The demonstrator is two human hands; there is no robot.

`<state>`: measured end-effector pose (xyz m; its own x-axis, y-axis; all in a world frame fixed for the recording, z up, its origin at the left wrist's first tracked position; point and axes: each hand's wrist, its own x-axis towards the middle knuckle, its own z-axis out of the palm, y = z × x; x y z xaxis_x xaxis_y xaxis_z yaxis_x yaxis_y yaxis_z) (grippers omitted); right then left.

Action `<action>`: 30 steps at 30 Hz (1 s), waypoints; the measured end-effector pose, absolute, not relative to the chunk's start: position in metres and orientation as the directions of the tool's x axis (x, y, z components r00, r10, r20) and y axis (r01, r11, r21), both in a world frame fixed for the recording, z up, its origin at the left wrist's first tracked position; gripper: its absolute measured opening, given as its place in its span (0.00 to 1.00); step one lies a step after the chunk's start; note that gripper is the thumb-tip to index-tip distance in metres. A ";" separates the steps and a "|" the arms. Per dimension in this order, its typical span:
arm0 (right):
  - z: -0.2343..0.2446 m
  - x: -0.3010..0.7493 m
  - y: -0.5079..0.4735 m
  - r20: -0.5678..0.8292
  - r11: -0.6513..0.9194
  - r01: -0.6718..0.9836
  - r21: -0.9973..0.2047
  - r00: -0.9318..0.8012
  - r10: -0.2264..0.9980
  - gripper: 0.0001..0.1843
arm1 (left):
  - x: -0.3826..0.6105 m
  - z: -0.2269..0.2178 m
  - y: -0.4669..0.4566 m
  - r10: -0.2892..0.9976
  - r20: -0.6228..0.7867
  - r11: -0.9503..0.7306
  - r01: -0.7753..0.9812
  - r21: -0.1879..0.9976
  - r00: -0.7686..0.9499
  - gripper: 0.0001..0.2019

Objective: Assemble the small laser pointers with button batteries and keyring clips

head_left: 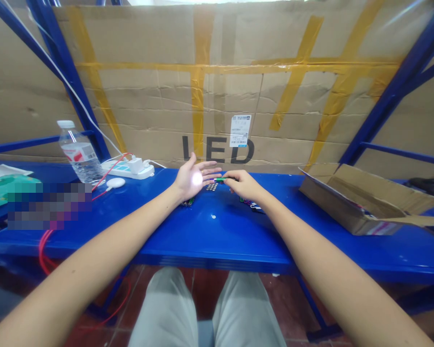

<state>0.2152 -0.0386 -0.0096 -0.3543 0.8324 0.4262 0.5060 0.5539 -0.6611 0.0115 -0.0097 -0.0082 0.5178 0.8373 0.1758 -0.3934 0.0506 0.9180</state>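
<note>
Between the fingers of my right hand is a slim green mini flashlight, pointing left. A bright white spot of light falls on the palm of my left hand, which is held up with its fingers spread toward the flashlight. Several small silver discs, like button cells, lie on the table just behind and below the flashlight. Beneath my right wrist is a pile of small green, purple and white pieces, partly hidden. Some small dark and green pieces lie under my left wrist.
The blue table carries an open cardboard box at the right. At the left stand a water bottle, a white power strip, a white round item and red cable. A large taped carton rises behind.
</note>
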 end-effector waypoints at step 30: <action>-0.006 0.217 -0.037 0.509 0.582 0.490 -0.649 -0.290 0.811 0.11 | 0.012 -0.011 -0.006 0.832 0.195 0.028 -0.391 0.920 0.520 0.39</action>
<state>0.2173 -0.0368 -0.0061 -0.2898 0.8107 0.5087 0.4896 0.5823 -0.6490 0.0120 -0.0065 -0.0110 0.5196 0.8318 0.1953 -0.3907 0.0280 0.9201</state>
